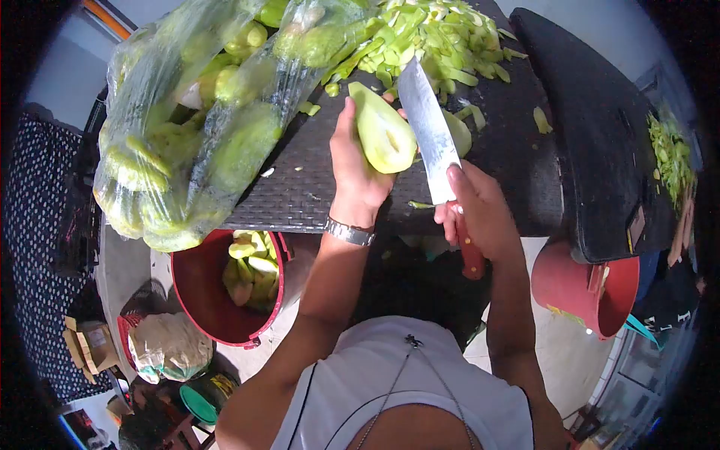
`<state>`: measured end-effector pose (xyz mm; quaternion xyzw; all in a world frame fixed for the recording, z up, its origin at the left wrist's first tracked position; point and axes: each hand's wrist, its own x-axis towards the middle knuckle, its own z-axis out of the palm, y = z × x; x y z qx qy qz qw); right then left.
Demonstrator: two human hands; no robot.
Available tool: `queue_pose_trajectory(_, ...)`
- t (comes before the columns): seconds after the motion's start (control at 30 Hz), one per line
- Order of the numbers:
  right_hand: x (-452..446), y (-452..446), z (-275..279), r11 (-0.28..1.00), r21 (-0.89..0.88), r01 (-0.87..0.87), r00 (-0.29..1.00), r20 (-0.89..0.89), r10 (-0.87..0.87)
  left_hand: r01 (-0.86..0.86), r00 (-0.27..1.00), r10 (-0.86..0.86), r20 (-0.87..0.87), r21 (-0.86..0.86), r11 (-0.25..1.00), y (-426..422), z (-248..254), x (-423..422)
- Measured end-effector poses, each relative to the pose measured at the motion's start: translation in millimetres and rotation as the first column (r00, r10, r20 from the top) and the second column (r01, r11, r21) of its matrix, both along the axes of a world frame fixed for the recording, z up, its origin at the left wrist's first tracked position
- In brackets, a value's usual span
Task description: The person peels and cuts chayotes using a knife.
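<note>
My left hand (354, 169) is closed around a halved pale-green fruit (384, 133), its cut face turned up with a hollow in the flesh. Its exact kind I cannot tell. In my right hand (486, 214) is a broad-bladed kitchen knife (426, 112) with a reddish-brown handle, blade pointing up and away from me. The blade stands just right of the fruit, a small gap between them. Behind the blade, another pale-green piece (458, 135) lies on the dark woven-pattern table (300, 191), partly hidden.
A clear plastic bag (247, 142) of green fruit covers the table's left. Peelings (442, 37) are heaped at the back. Below the left edge, a red bucket (184, 281) holds pale-green pieces. Another red bucket (551, 277) stands right, by a dark table (600, 135) with shreds (671, 154).
</note>
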<state>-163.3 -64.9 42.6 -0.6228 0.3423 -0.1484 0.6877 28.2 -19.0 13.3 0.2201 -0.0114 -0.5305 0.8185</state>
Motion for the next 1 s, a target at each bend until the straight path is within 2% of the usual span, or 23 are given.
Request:
queue_pose_trajectory(0.1,-4,14,5,0.997,-0.070,0.036,0.998,-0.041,-0.039,-0.017,0.991,0.016,0.134,0.003,1.000,0,-2,-2)
queue_pose_trajectory(0.2,-7,17,3,0.995,-0.089,0.035,0.998,-0.057,-0.040,-0.051,0.980,0.051,0.191,-0.005,0.999,-1,2,-7)
queue_pose_trajectory(0.5,-7,21,-8,0.997,-0.077,0.027,0.999,-0.040,-0.031,-0.039,0.983,0.027,0.182,0.063,0.997,1,5,-16)
queue_pose_trajectory(0.63,0,19,-9,0.997,-0.069,0.037,0.999,0.021,-0.036,0.039,0.969,-0.065,0.238,0.113,0.993,4,1,-40)
queue_pose_trajectory(0.8,1,32,-20,0.994,-0.107,0.037,0.999,0.002,-0.037,-0.032,0.995,0.025,0.095,0.077,0.996,-1,4,-34)
queue_pose_trajectory(0.87,-1,38,-23,0.990,-0.143,0.016,1.000,0.009,-0.015,-0.044,0.989,0.032,0.147,0.081,0.996,-4,0,-34)
queue_pose_trajectory(1.0,4,29,-20,0.998,-0.052,0.022,0.999,0.049,-0.020,-0.061,0.978,0.034,0.206,0.124,0.990,-3,1,-41)
